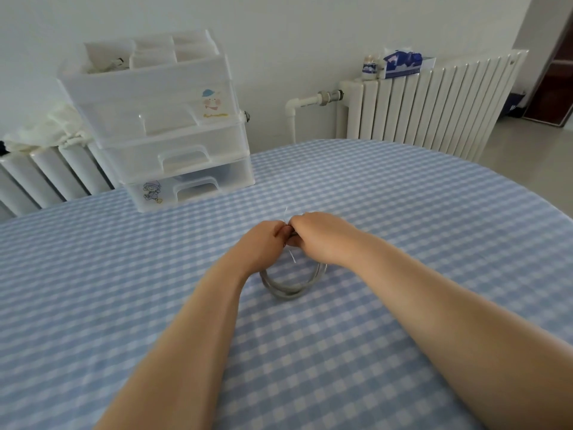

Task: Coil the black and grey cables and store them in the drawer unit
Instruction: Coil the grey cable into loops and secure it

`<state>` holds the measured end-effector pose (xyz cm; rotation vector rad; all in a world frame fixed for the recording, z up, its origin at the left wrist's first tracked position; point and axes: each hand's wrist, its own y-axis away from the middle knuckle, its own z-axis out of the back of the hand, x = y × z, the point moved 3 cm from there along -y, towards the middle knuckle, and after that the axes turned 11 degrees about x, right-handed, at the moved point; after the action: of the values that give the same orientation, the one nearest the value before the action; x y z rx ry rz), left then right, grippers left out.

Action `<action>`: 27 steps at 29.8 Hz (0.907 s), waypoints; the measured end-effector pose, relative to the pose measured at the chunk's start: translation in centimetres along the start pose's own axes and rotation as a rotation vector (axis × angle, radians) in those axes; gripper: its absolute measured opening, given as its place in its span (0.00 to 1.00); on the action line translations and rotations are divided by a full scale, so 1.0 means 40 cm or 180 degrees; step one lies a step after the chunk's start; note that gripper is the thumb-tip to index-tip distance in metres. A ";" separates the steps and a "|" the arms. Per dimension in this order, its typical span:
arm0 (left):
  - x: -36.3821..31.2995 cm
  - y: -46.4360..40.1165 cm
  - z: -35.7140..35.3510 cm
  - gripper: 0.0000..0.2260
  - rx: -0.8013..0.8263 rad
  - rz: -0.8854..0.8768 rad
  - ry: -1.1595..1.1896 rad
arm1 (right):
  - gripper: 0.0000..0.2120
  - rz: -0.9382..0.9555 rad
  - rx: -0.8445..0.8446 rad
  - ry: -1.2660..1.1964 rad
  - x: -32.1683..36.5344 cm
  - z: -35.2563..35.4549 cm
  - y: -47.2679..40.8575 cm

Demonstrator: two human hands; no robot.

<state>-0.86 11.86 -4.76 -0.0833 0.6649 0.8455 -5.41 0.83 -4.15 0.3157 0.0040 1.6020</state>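
White translucent plastic, the drawer unit (173,131) stands at the far left of the blue-checked tablecloth (403,212), all three drawers pushed in, something dark dimly showing in the lowest. Nearer the middle, the person's left hand (263,246) and right hand (316,237) meet knuckle to knuckle, both pinched tight on the top of the grey cable (291,288), whose coiled loop hangs below them onto the cloth. A thin white tie (292,256) pokes out between the fingers. Behind, at right, a white radiator (434,103) lines the wall.
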 end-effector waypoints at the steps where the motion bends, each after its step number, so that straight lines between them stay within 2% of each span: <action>1: 0.001 0.001 -0.003 0.16 -0.0003 0.0009 -0.0012 | 0.08 -0.0033 0.0025 0.0044 0.000 -0.001 -0.001; 6: -0.006 0.002 -0.005 0.16 -0.0056 -0.0048 0.0124 | 0.04 -0.0232 0.0132 0.0371 -0.006 -0.010 -0.005; 11: 0.005 0.013 0.003 0.16 0.0254 0.0108 0.0655 | 0.07 -0.0191 0.0094 0.0513 0.003 -0.009 0.006; 15: 0.005 0.018 0.010 0.14 0.0206 0.0204 0.1074 | 0.08 -0.0183 -0.0183 0.0582 0.008 0.000 0.006; 20: 0.001 0.017 0.020 0.13 0.0017 0.0250 0.1560 | 0.11 -0.0157 -0.0809 0.0683 0.010 0.020 0.018; 27: -0.006 0.018 0.029 0.14 -0.0140 0.0330 0.2325 | 0.12 -0.0129 -0.1275 0.0789 0.007 0.028 0.021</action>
<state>-0.91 12.57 -3.58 -0.4133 1.3428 0.9291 -6.01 0.84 -2.85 -0.1926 -0.1183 1.5522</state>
